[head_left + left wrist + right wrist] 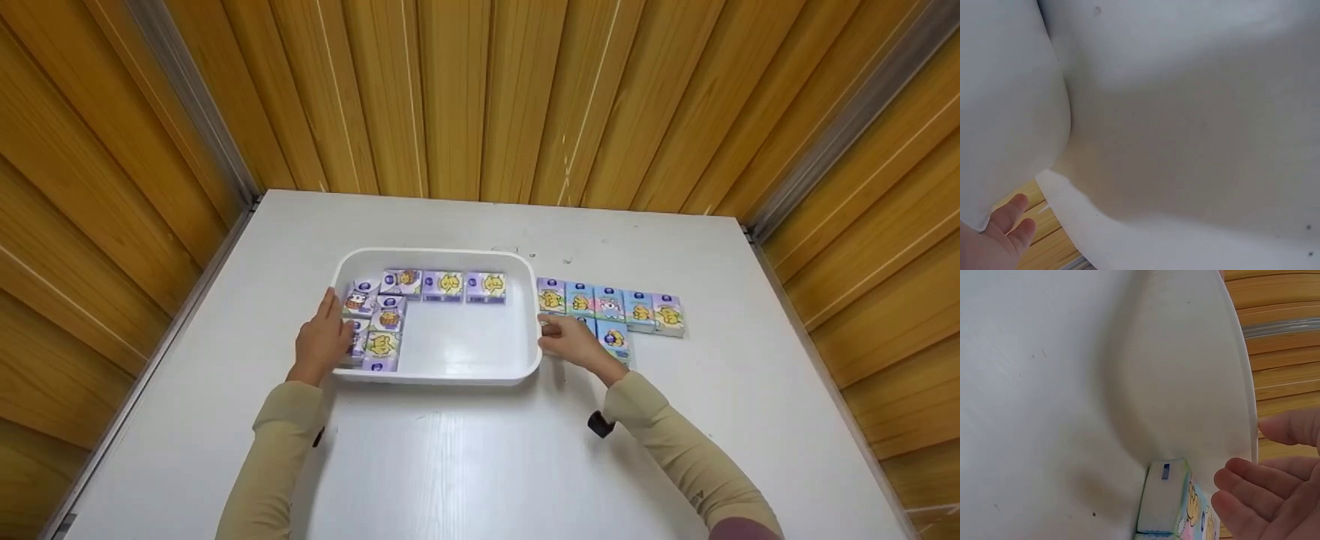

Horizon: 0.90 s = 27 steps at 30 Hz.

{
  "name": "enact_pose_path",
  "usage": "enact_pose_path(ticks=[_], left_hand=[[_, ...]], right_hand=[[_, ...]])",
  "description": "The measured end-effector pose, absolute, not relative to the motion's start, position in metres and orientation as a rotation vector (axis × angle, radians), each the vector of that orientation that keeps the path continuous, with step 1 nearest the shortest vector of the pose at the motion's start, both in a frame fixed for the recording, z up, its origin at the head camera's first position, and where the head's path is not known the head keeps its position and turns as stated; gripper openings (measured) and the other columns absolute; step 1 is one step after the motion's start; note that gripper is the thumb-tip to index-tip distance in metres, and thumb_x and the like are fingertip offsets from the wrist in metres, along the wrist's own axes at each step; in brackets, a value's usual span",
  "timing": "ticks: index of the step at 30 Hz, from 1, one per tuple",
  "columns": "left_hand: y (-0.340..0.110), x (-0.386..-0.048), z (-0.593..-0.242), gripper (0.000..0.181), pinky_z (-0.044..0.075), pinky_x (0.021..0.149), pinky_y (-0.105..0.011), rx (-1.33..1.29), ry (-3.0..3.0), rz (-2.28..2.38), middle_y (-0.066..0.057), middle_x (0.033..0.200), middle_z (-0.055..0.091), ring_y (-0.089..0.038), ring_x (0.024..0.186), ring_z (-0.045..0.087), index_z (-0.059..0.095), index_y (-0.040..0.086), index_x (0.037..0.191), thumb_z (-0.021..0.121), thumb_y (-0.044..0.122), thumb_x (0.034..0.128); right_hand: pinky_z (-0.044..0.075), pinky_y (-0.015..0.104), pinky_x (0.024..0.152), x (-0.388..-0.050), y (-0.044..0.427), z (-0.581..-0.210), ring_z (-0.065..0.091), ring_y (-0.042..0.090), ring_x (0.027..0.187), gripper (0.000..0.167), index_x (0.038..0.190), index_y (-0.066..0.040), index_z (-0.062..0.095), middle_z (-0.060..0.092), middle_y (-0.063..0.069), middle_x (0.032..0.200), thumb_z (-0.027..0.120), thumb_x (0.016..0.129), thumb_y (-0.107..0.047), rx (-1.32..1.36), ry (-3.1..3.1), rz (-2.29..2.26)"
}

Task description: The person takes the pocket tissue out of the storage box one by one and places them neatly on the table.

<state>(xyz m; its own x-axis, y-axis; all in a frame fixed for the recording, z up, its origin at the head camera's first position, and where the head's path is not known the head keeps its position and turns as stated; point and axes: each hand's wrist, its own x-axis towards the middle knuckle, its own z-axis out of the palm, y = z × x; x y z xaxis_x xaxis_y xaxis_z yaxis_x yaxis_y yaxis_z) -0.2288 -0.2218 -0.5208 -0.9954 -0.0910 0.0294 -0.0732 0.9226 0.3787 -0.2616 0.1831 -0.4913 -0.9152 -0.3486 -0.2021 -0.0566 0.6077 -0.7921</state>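
Smooth white table [450, 465] bears a white, prob. plastic, round-cornered tray [435, 379], looks under half full: mid & R side bare. L hand [322, 341] grips its L wall, thumb over rim; R hand [571, 341] holds R wall, fingers part-bent, thumb at rim. Boxy printed packs [442, 283] line tray's L end & back; other packs [609, 302] on table just R, prob. left to load.

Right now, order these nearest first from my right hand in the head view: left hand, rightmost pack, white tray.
1. White tray: right side, at your right hand.
2. Rightmost pack: right of the tray.
3. Left hand: tray's left side.
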Motion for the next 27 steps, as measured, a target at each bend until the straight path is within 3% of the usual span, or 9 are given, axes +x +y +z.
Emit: enact_pose_path(ticks=[10, 17, 27], left_hand=[[-0.214, -0.243, -0.517, 0.053, 0.038, 0.095, -0.048, 0.201, -2.999, -0.387, -0.018, 0.135, 0.033, -0.039, 0.106, 0.047, 0.031, -0.004, 0.134, 0.045, 0.021, 0.0896], [-0.211, -0.246, -0.52, 0.056, 0.04, 0.092, -0.046, 0.202, -2.958, -0.218, -0.02, 0.126, 0.04, -0.036, 0.101, 0.051, 0.028, -0.003, 0.135, 0.046, 0.022, 0.0886], [-0.211, -0.247, -0.521, 0.058, 0.036, 0.098, -0.047, 0.166, -2.974, -0.175, -0.024, 0.139, 0.029, -0.037, 0.119, 0.04, 0.022, -0.007, 0.136, 0.043, 0.022, 0.0899]], right_hand=[[0.051, 0.031, 0.068, -0.278, 0.171, -0.474, 0.059, 0.022, 0.083, 0.037, 0.118, -0.001, 0.054, 0.062, 0.013, 0.093, 0.056, 0.083, -0.012, -0.384, 2.73, -1.075], [0.048, 0.04, 0.086, -0.299, 0.155, -0.459, 0.057, 0.03, 0.1, 0.037, 0.118, 0.001, 0.053, 0.058, 0.019, 0.112, 0.056, 0.083, -0.011, -0.591, 2.748, -1.09], [0.033, 0.043, 0.103, -0.327, 0.121, -0.451, 0.039, 0.031, 0.124, 0.046, 0.127, -0.001, 0.044, 0.044, 0.016, 0.133, 0.055, 0.084, -0.011, -0.741, 2.723, -0.855]])
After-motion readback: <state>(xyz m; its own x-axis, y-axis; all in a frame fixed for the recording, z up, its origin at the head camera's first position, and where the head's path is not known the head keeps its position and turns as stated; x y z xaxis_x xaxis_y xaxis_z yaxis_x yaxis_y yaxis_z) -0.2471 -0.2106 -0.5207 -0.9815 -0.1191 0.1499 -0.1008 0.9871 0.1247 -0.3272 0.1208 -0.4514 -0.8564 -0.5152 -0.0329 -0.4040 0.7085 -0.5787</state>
